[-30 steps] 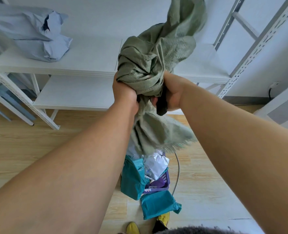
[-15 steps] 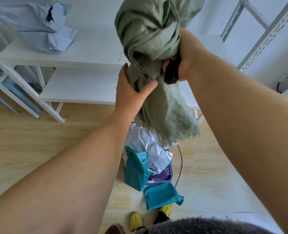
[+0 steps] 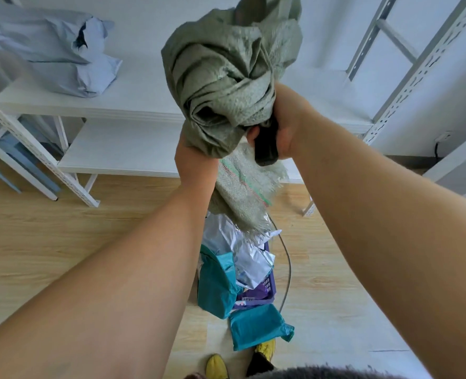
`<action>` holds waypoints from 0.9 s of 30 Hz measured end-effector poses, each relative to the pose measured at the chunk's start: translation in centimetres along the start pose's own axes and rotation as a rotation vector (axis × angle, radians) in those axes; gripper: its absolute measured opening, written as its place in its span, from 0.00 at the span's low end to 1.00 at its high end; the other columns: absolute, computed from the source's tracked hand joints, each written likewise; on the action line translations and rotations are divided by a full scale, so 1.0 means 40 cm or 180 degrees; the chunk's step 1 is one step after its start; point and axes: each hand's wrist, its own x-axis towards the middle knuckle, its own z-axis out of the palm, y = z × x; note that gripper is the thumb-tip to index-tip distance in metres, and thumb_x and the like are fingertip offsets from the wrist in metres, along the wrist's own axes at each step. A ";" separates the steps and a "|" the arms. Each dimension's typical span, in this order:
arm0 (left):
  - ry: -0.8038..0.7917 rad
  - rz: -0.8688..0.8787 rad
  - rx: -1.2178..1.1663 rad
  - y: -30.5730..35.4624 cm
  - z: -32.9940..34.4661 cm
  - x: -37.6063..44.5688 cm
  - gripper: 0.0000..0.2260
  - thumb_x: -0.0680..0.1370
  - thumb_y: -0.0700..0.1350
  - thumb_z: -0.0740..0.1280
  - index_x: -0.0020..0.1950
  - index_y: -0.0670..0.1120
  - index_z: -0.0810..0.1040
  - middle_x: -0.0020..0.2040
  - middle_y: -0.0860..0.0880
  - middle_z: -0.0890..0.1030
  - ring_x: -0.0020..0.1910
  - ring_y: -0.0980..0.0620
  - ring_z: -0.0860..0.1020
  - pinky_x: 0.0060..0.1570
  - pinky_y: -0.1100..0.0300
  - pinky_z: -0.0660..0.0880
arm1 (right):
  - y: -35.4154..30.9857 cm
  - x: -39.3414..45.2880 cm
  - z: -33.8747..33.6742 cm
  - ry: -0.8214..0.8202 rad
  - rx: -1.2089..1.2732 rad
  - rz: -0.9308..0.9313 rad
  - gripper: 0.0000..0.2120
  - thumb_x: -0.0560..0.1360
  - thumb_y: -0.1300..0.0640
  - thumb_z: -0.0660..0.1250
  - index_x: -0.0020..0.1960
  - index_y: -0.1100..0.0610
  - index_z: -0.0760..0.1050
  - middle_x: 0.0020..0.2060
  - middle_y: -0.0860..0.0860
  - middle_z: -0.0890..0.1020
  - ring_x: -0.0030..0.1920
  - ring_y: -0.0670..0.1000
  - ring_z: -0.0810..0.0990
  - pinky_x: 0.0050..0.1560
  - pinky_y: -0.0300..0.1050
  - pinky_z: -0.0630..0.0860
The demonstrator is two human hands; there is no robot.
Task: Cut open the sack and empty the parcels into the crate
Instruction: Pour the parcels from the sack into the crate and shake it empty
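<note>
Head view: both hands, left hand point(image 3: 196, 160) and right hand point(image 3: 286, 124) (also gripping a dark tool, perhaps the cutter), clutch the bunched sack point(image 3: 226, 86); shake it directly above the purple crate point(image 3: 256, 294).

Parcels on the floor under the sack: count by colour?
Teal parcels: 2, one leaning at the purple crate, one on the floor beside it.
White/silver parcels: at least 2, overlapping in a heap; exact number unclear.
Total: at least 4.
</note>
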 end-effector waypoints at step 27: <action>-0.0371 -0.0831 -0.1131 0.060 0.021 -0.062 0.22 0.72 0.52 0.60 0.64 0.46 0.74 0.55 0.47 0.80 0.54 0.47 0.78 0.53 0.54 0.75 | 0.069 -0.008 -0.111 0.0328 -0.0268 0.0107 0.11 0.73 0.46 0.70 0.41 0.54 0.75 0.36 0.49 0.77 0.33 0.48 0.76 0.36 0.38 0.75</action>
